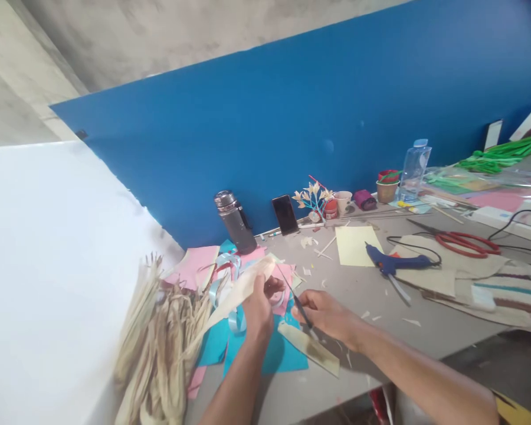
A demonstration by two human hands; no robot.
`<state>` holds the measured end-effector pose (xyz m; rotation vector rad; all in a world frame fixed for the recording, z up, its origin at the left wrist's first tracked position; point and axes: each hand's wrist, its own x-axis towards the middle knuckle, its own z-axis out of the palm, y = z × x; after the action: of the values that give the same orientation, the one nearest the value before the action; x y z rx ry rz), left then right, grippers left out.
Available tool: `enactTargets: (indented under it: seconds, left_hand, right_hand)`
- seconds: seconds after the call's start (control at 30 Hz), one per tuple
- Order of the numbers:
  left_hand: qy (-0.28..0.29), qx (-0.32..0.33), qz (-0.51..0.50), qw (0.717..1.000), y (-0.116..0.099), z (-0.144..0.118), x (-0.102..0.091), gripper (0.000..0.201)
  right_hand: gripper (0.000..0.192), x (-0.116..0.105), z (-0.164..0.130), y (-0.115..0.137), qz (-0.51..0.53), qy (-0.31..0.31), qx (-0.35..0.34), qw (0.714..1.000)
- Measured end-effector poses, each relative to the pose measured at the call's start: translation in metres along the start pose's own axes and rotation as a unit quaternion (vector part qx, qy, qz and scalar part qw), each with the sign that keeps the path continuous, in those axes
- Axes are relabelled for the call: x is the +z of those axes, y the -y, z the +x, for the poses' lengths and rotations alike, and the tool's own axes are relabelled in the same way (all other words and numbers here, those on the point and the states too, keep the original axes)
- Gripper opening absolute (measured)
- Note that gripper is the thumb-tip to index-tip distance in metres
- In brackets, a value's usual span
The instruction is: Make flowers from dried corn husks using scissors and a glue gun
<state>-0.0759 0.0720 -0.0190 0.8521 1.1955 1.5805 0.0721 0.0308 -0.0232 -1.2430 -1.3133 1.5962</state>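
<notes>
My left hand is closed on a long pale corn husk, which stretches down to the left from the fingers. My right hand grips a slim, dark-handled tool with a thin pointed blade. Whether it is a knife or scissors I cannot tell. Its tip points up and left, close to the husk near my left fingers. Below the hands, another cut husk piece lies partly over blue paper. A heap of dried corn husks is to the left.
A thermos and a phone stand by the blue partition. A husk flower arrangement is beside them. To the right lie yellow paper, a blue glue gun, red-handled scissors and a water bottle.
</notes>
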Motion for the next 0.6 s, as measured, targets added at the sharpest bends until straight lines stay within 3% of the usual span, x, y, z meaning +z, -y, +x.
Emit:
enactTargets:
  seconds: [0.17, 0.6]
  left_hand:
    - [0.039, -0.015, 0.036, 0.998, -0.0018, -0.0071, 0.0003, 0.025]
    - [0.044, -0.021, 0.017, 0.999, -0.0021, -0.0073, 0.0004, 0.026]
  right_hand:
    - [0.040, 0.0094, 0.0085, 0.0008, 0.018, -0.027, -0.036, 0.999]
    - [0.044, 0.0081, 0.0072, -0.0083, -0.012, -0.051, -0.052, 0.997]
